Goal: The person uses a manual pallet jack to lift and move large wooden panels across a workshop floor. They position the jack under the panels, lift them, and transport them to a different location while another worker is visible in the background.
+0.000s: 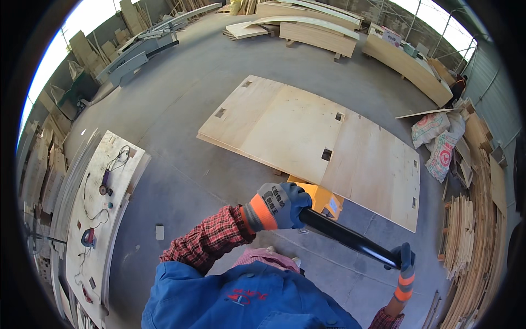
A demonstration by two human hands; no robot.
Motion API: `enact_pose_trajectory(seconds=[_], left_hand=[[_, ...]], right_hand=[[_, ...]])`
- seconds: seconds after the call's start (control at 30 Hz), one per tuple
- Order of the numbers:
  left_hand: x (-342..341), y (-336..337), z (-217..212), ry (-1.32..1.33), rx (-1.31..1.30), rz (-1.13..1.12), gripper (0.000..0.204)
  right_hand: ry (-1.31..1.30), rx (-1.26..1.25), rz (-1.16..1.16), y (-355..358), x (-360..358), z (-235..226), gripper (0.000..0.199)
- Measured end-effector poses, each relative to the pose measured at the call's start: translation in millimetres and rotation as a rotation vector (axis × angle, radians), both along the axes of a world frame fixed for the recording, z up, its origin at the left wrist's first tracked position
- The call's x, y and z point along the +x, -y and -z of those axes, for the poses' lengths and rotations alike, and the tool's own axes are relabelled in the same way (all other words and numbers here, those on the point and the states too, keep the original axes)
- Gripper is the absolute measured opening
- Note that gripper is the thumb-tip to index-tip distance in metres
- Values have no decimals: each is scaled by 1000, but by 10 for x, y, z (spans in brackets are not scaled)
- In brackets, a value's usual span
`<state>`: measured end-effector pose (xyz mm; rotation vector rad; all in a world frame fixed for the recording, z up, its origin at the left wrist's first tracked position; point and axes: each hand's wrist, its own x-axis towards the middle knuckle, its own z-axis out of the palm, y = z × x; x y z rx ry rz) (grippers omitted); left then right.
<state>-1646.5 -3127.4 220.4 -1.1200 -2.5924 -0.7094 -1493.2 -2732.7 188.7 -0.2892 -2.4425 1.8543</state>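
Both my gloved hands are wrapped round the black handle point(350, 238) of a yellow pallet truck point(320, 200). My left hand point(282, 206) grips its left end, close to the yellow body. At the right end, lower in view, is my right hand point(404, 259), also closed round the bar. The gloves are grey-blue with orange bands. Beyond the truck lies a large stack of plywood panels point(290, 129) with small rectangular cut-outs. The truck's body sits at the near edge of this stack; its forks are hidden.
At left, a long white-topped board stack point(118, 164) carries corded power tools point(87, 237). Timber strips point(460, 236) and woven sacks point(441, 148) line the right side. More panel stacks point(318, 39) stand at the back, with a grey machine point(131, 63) at far left.
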Motion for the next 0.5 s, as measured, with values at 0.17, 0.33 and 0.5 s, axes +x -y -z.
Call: enact_pose_trajectory(seconds=[0.17,0.33,0.5], left_hand=[[-123,191,-31,82,-55,61,32],[-37,837,106,113,-137,151,33],[425,1409,491,127,-158,211,34]], right_hand=[[-36,108,138,369,265,217,56],[-27,194,265,1208,673,398,54],[-98,274,261,1940,1232,708,31]])
